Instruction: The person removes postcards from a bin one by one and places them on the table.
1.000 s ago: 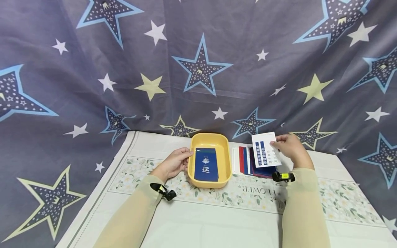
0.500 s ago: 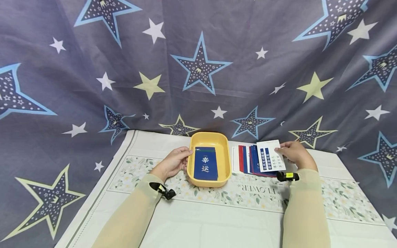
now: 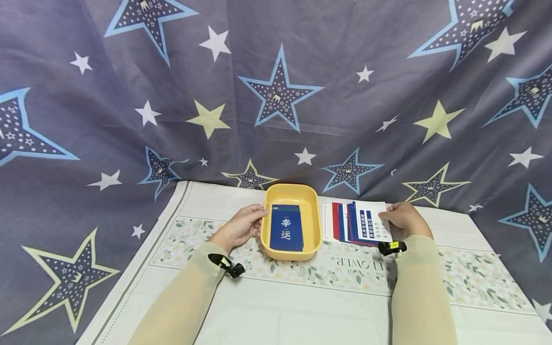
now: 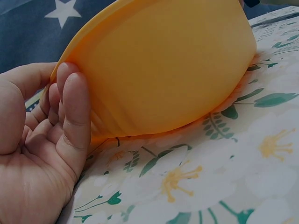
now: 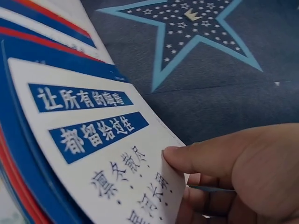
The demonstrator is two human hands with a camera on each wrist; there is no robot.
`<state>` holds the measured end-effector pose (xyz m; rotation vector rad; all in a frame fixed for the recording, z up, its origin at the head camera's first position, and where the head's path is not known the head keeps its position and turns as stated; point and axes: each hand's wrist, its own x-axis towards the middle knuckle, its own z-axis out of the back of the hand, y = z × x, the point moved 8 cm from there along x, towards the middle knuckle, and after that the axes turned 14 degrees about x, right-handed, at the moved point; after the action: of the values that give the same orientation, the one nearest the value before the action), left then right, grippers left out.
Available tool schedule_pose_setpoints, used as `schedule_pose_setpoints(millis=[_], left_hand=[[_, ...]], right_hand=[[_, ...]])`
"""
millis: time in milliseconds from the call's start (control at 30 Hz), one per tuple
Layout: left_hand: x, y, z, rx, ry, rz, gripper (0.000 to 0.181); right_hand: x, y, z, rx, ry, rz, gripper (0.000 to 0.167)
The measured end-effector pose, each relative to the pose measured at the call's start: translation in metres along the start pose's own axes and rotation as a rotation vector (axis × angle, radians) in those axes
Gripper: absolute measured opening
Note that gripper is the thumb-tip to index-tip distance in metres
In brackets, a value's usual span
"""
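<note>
My left hand (image 3: 242, 227) pinches the left rim of a yellow plastic tray (image 3: 295, 193), thumb on the rim and fingers against the outer wall in the left wrist view. Inside the tray lie blue cards, the top card (image 3: 286, 232) printed with two white characters. To the right, my right hand (image 3: 407, 219) holds the right edge of a white card (image 5: 140, 163) with blue banners and dark writing, its thumb on the face. That card lies over the right end of a fanned row of red, blue and white cards (image 3: 340, 223).
Under everything is a white tablecloth (image 3: 310, 311) with a floral band and the word FLOWER. A grey curtain (image 3: 258, 148) with star prints hangs right behind the tray and cards. A black strap camera (image 3: 392, 247) sits on the right wrist.
The white card has come down from above the row and now lies against its right end, my right hand still holding it. The left hand and the tray stay put.
</note>
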<state>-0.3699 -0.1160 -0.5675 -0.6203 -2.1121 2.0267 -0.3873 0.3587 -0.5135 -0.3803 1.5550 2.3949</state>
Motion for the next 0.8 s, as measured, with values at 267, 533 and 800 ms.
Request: schedule_pose_setpoints(millis=[267,533,800], left_hand=[[-0.002,-0.001,0.002,0.002,-0.006,0.002,0.019],[-0.002,0.0,0.0,0.002,-0.001,-0.005,0.018],[-0.002,-0.001,-0.001,-0.004,-0.011,0.0,0.018]], right_hand=[[0.01,0.002,0.0,-0.256,-0.058,0.054,0.047],[0.002,0.013,-0.001,-0.371,-0.103,0.103,0.034],[-0.005,0.018,-0.004,-0.305,-0.138,0.107,0.023]])
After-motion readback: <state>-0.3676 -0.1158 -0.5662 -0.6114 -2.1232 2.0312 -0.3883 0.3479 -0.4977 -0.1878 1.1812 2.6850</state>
